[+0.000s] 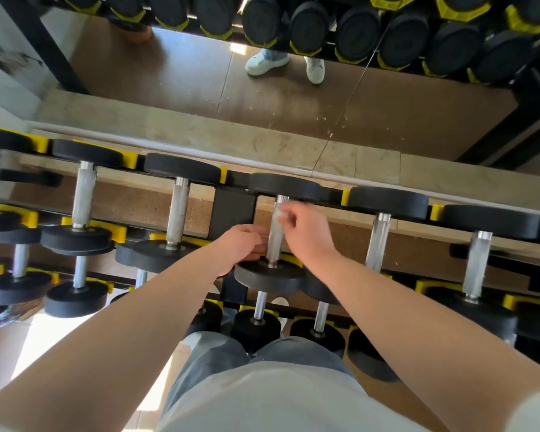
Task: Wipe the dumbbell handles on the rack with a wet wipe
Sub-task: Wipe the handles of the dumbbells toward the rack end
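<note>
A mirror (293, 98) was set behind the rack (233, 210), above a brown floor (156, 207).

The right hand (306, 235) was held over the middle dumbbell (270, 277) of the top row. A small white wipe (282, 214), blurred, was pinched in its fingertips and pressed against the far part of the steel handle (274, 241). The left hand (242, 247) was laid against the near part of the same handle from the left. Whether its fingers were wrapped round the bar could not be told.

Further dumbbells were ranged to the left (178, 210) and right (378, 241), with their black heads seated in yellow cradles (437, 212). Smaller dumbbells (259, 307) were seen on a lower row, nearer the person. White shoes (267, 62) were reflected in the mirror.
</note>
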